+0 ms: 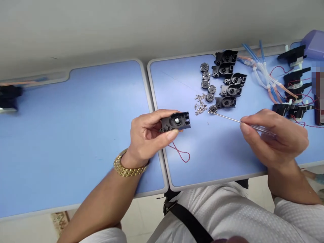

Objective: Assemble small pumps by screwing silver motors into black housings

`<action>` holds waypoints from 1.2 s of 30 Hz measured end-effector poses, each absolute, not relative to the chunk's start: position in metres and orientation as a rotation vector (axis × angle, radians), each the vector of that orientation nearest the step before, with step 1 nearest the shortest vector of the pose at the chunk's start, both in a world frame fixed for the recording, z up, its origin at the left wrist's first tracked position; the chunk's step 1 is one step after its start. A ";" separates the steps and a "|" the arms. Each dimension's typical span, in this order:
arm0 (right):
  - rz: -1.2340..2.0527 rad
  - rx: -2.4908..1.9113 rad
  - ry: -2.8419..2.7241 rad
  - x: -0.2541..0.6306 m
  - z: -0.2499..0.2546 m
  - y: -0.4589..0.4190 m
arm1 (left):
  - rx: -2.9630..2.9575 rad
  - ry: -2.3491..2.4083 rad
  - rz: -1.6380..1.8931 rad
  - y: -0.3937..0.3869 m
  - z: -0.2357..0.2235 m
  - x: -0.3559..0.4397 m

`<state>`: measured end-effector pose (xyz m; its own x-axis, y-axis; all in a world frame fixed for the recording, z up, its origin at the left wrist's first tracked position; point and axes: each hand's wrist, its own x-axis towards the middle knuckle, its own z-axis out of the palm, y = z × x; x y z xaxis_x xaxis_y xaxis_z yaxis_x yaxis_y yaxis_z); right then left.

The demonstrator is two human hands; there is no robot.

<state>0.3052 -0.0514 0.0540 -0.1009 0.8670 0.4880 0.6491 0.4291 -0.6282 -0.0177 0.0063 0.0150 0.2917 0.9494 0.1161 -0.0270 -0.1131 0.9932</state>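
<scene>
We hold a black plastic housing (176, 122) in our left hand (146, 133), up off the surface, with the grip pinching it between thumb and fingers. Its round socket with a pale centre faces up. A gold watch (126, 167) sits on that wrist. Our right hand (274, 136) has its grip pressed together around a slim screwdriver (243, 120), whose clear handle lies along the fingers. The thin metal shaft points left, and its tip sits just beside a small round disc (213, 109).

That disc ends a short line of matching discs (206, 76) on the blue surface (217, 162). Right beside them lies a loose heap of tiny screws (200, 104). Next to the discs, more black housings (226, 89) sit in a cluster.

Further right are blue and clear tubes (263, 69), with black parts trailing red wires (293, 77) along the far edge. A loop of red thread (180, 153) lies near the seam where this surface meets a second blue surface (76, 141). The housing in our left hand is above that seam.
</scene>
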 end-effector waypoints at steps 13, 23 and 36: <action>0.354 -1.317 -1.742 0.314 0.047 -0.049 | 1.433 0.934 1.069 0.000 0.027 -0.019; 0.295 -1.235 -1.777 0.313 0.044 -0.044 | 1.359 1.001 1.138 0.003 0.011 -0.015; 0.307 -1.266 -1.635 0.316 0.031 -0.030 | 1.315 0.982 1.074 0.015 0.010 -0.007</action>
